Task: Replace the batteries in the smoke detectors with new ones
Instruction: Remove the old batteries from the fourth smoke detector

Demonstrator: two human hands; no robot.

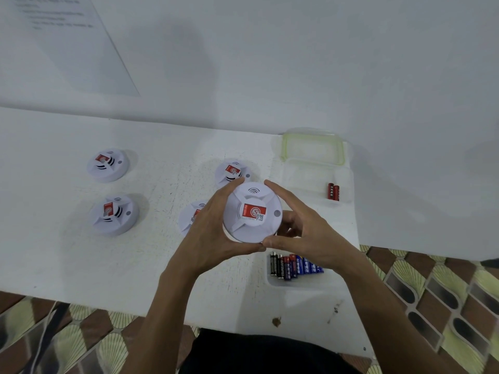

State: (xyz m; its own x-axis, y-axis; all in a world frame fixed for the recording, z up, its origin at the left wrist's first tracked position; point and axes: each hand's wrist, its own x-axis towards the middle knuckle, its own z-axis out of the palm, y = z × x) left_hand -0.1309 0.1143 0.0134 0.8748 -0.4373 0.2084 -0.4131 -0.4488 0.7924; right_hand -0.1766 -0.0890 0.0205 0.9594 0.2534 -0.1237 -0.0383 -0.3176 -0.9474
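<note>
With left hand [213, 228] and right hand [299, 228] gripping the detector [252, 211] at frame centre, probably best to twist evenly, level.

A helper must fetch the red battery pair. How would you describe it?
On the white table, find the green-rimmed lid at the far right corner. In front of it sits a clear tub holding two red batteries, alone, unlike the mixed-colour row nearer the person.
</note>
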